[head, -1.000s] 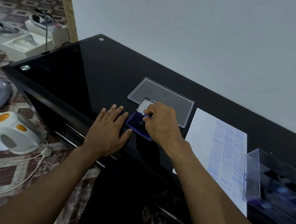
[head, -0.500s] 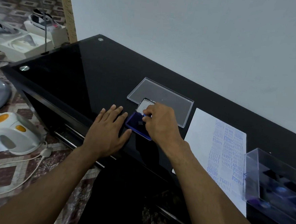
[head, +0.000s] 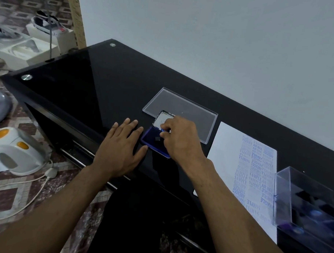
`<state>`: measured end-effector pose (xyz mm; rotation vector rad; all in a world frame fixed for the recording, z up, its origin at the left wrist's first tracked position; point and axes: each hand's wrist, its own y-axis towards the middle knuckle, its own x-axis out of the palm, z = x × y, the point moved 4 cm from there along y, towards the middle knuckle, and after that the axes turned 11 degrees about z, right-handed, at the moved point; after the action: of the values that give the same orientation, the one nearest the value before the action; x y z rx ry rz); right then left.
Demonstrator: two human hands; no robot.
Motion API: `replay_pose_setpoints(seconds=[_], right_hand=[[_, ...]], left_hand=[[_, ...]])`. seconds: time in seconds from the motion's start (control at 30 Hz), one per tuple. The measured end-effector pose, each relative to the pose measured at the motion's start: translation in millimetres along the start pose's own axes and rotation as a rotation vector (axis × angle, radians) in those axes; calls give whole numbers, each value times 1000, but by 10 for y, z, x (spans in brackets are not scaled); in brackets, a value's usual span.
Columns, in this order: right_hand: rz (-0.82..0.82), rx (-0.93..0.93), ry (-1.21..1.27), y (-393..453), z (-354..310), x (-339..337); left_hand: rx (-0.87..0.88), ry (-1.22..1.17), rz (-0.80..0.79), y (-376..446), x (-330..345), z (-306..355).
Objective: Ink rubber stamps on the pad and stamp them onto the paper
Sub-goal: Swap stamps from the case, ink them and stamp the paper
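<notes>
A blue ink pad (head: pixel 149 140) lies open on the black glass table (head: pixel 82 85), its pale lid (head: pixel 162 119) folded back. My right hand (head: pixel 181 139) hovers over the pad with fingers curled, pinching a small blue stamp (head: pixel 163 130) that is mostly hidden by the fingers. My left hand (head: pixel 121 148) lies flat on the table just left of the pad, fingers straight, thumb touching the pad's edge. A white paper (head: pixel 225 150) covered with blue stamped words lies to the right.
A clear plastic lid (head: pixel 194 112) lies behind the pad. A clear box (head: pixel 305 195) holding dark stamps stands at the right, overlapping the paper. On the floor at the left are a white kettle (head: pixel 12 151) with cord and white boxes (head: pixel 29 49).
Almost nothing moved. My right hand's fingers shifted slightly over the ink pad; my left hand stayed flat in place.
</notes>
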<state>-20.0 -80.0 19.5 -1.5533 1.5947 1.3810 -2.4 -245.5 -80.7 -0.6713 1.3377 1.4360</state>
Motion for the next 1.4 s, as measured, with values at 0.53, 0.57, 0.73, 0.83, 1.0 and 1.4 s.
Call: replay_pose_setpoints(seconds=[0.53,0.57,0.73,0.83,1.0,1.4], right_hand=[[191,152,136,-289,212,-455],[207,159,139,-339,263,-526],[262,278,160,-629,643,-818],[260,353,148,-824,892,-929],[230,427,98,-1132,1194,-1083],[186,411,57,-1418,1325,-1108]], left_hand=[[26,-178,6,145,-183,354],[44,-193,5,164,-197,470],[101,-268,-14,186,-189,1048],[138,-308,-69,172,-137,1375],[221,-333,-122,145,24,1784],[338,-273,-200,99,368,1962]])
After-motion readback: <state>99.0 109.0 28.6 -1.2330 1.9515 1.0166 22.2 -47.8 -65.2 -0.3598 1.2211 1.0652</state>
